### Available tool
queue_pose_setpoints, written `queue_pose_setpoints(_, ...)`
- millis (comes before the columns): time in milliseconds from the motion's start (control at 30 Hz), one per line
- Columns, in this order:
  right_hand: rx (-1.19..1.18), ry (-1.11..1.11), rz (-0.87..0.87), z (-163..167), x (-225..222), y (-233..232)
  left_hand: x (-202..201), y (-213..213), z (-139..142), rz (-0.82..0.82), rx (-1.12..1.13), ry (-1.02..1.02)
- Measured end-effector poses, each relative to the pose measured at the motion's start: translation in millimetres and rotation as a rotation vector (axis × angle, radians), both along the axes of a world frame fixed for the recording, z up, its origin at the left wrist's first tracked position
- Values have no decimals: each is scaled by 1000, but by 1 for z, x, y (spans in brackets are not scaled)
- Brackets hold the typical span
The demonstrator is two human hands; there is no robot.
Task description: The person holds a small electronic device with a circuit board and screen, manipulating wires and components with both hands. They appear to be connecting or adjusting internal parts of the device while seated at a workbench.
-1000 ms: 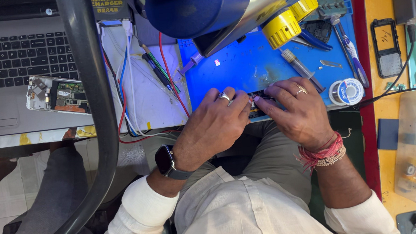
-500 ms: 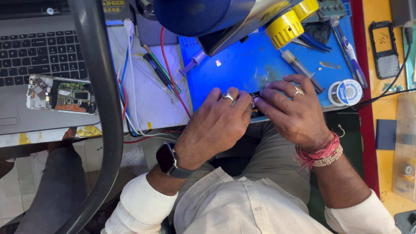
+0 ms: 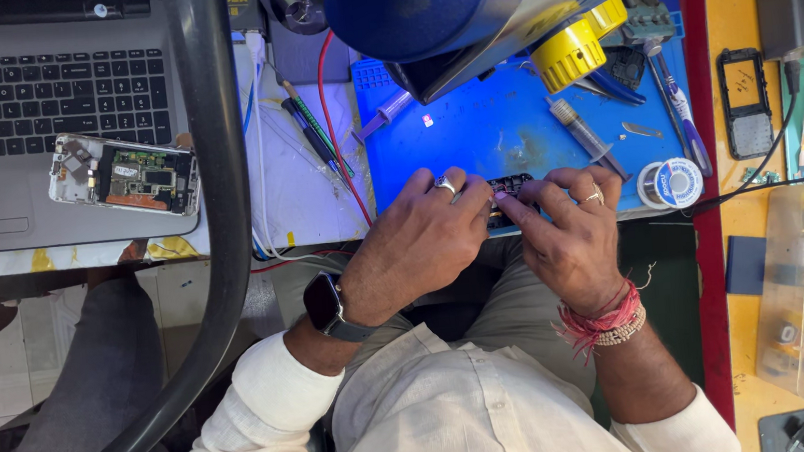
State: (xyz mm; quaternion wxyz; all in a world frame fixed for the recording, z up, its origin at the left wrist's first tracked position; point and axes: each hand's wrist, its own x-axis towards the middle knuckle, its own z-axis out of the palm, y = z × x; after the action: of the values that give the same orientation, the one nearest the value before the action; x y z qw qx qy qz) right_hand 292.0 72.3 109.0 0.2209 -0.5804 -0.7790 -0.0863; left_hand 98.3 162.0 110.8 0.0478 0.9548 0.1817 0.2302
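Both hands meet over a small dark circuit board (image 3: 508, 191) at the near edge of a blue work mat (image 3: 510, 134). Left hand (image 3: 418, 244), wearing a ring and a dark smartwatch (image 3: 330, 308) at the wrist, curls its fingers down onto the left side of the board, pinching it. Right hand (image 3: 570, 236), with a ring and red thread bracelets (image 3: 604, 320), presses its fingertips (image 3: 507, 202) against the right side of the board; whether it also holds a tool cannot be told.

On the mat just right of the right hand lies a spool of solder wire (image 3: 670, 183), with a metal tool (image 3: 583, 133) above it. A yellow knob (image 3: 569, 56) sits under the large blue microscope head (image 3: 431, 0). To the left, well apart from the hands, an opened phone (image 3: 123, 176) with its boards exposed rests on a laptop (image 3: 41, 93). A thick black hose (image 3: 218, 174) runs down between laptop and mat.
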Motion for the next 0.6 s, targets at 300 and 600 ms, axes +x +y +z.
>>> queue_pose_setpoints(300, -27, 32, -2, -2, 1, 2, 1, 2, 1, -15, -17, 9)
queue_pose_setpoints(600, -91, 26, -24, 3, -3, 3, 1, 2, 2, -5, 8, 14)
